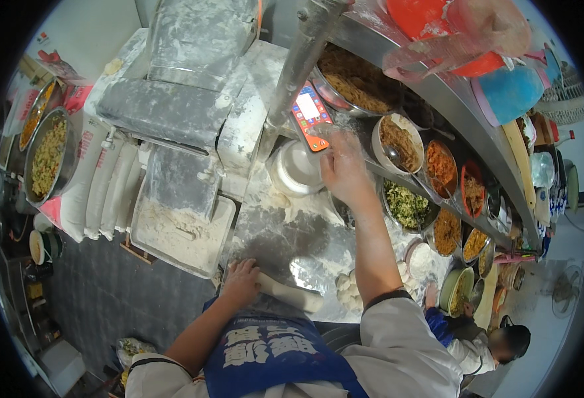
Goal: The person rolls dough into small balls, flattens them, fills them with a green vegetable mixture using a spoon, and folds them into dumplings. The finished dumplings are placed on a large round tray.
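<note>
My right hand [344, 161] reaches forward to the lower end of a lit smartphone [311, 117], which leans by a steel post; whether the fingers grip it or only touch it is unclear. Below the phone stands a white round container [298, 168]. My left hand [242, 283] rests on the near left end of a thick pale roll [292, 294], apparently dough, at the edge of the floured metal worktop [272, 239]. Pieces of dough [349, 291] lie to the right of the roll.
A floury machine [162, 114] stands at the back left above a tray of flour [182, 239]. Bowls of fillings [408, 204] line the right side under a steel shelf [436, 94]. A co-worker [491, 343] is at the lower right. Flour sacks [90, 174] stand left.
</note>
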### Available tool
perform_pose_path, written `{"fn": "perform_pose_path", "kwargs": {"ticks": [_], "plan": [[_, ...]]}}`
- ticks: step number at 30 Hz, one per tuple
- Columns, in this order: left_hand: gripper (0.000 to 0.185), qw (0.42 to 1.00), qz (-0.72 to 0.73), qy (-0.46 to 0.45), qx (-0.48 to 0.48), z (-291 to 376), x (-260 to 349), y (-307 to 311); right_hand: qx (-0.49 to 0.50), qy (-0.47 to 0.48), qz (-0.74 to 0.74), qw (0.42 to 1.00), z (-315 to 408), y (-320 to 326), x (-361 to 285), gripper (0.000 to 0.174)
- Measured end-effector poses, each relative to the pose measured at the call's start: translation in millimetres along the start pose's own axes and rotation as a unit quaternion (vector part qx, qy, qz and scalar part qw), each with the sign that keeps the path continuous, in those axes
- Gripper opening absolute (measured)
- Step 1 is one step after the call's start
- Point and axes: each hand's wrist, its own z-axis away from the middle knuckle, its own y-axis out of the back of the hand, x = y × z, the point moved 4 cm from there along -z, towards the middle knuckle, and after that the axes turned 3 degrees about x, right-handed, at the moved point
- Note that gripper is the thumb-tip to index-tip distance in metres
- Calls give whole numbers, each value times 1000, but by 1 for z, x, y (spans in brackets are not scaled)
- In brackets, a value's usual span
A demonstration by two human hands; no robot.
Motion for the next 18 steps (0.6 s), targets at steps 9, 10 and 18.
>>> {"fn": "perform_pose_path", "kwargs": {"ticks": [9, 10, 18], "plan": [[54, 999, 32, -19, -1, 0, 0, 4, 18, -137, -164, 977, 153, -32, 44, 35], [54, 999, 40, -30, -6, 0, -3, 3, -15, -169, -193, 966, 193, -57, 54, 34], [58, 991, 91, -67, 66, -5, -33, -6, -53, -194, -90, 976, 307, -215, -102, 42]]}}
